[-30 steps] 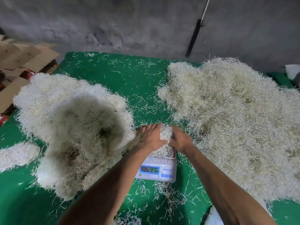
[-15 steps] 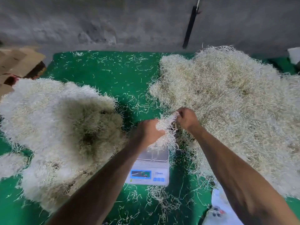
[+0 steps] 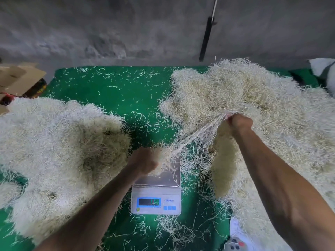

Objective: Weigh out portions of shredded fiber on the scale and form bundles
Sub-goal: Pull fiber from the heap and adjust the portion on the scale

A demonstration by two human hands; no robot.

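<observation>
The left hand [image 3: 145, 163] is gripping a clump of shredded fiber [image 3: 164, 156] over the scale [image 3: 156, 194], while the right hand [image 3: 240, 124] is holding stretched strands [image 3: 199, 132] above the right pile [image 3: 253, 105].

Dry, wiry, matt pale shredded fiber [image 3: 253, 105]; glossy white plastic scale [image 3: 156, 201] with smooth, reflective metal pan [image 3: 163, 178]; green cloth-like matt mat [image 3: 117, 91]; rough grey concrete wall [image 3: 126, 29]; brown cardboard [image 3: 18, 77].

Cardboard boxes [image 3: 18, 78] far left; black rod [image 3: 205, 38] against grey wall [image 3: 126, 28]; calculator [image 3: 235, 243] bottom right.
</observation>
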